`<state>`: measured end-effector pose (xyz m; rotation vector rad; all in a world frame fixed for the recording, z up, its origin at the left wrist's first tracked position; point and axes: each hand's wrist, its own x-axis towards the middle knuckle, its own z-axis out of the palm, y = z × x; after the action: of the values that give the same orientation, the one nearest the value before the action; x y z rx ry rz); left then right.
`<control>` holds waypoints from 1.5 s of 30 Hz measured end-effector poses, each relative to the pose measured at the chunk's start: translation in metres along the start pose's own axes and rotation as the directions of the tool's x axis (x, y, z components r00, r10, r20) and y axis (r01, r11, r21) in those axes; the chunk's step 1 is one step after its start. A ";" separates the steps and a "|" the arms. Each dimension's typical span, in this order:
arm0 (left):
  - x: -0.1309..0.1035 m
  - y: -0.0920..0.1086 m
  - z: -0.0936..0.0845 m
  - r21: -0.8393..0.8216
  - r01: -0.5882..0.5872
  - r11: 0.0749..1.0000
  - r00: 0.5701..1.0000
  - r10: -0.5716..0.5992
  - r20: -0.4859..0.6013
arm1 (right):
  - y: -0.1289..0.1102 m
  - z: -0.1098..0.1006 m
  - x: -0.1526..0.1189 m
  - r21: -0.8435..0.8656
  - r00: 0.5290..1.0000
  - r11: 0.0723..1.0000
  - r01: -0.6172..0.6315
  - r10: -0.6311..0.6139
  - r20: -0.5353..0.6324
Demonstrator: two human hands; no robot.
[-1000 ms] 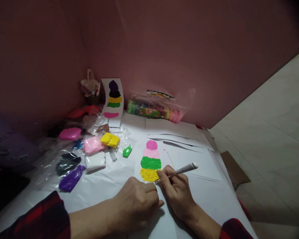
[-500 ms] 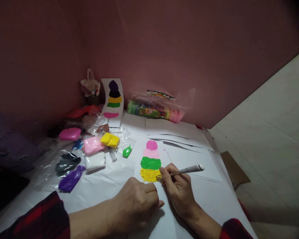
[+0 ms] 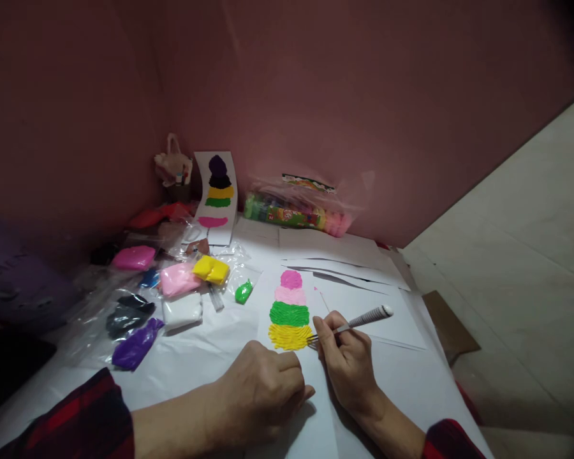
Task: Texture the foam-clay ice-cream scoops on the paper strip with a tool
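Note:
My right hand (image 3: 347, 357) grips a fork (image 3: 358, 320) by its neck, its ribbed handle pointing up to the right. The tines are at the right edge of a yellow clay band (image 3: 289, 336) marked with wavy grooves. Above that band, on the same white paper (image 3: 268, 287), lie a grooved green band (image 3: 289, 313), a light pink one (image 3: 290, 295) and a round magenta piece (image 3: 291, 279). My left hand (image 3: 263, 389) rests below the yellow band with its fingers curled in, nothing visible in them.
Several bagged clay lumps, such as the yellow (image 3: 211, 269), white (image 3: 183, 310) and purple (image 3: 138, 344) ones, lie at the left. A card with coloured bands (image 3: 201, 191) leans on the wall beside a clear package (image 3: 294, 215). Paper sheets (image 3: 335, 247) lie behind the clay.
My right hand has shifted slightly right with the fork, whose tines moved from on the yellow clay to its right edge. My left hand has stayed in place.

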<state>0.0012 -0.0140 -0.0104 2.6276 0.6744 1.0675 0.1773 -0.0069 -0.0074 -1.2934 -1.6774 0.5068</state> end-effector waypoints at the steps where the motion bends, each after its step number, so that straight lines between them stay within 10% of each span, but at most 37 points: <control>1: 0.000 0.000 0.000 -0.001 -0.001 1.000 1.000 0.001 -0.003 | 0.000 0.000 0.000 0.017 1.000 1.000 -0.001 0.001 0.013; 6: 0.001 0.000 0.000 -0.005 -0.005 1.000 1.000 0.005 -0.004 | 0.000 0.001 -0.001 0.062 0.991 0.997 -0.039 0.030 0.130; 30: 0.001 0.000 0.000 -0.008 0.000 1.000 1.000 0.000 -0.008 | 0.007 -0.005 0.004 -0.145 0.995 0.989 0.003 -0.017 -0.095; 45: 0.001 0.001 0.000 -0.014 0.000 1.000 1.000 0.000 -0.013 | 0.000 -0.003 0.005 -0.069 1.000 0.998 -0.009 0.009 0.006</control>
<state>0.0020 -0.0142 -0.0089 2.6109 0.6674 1.0856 0.1794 -0.0030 -0.0043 -1.3512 -1.7080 0.4618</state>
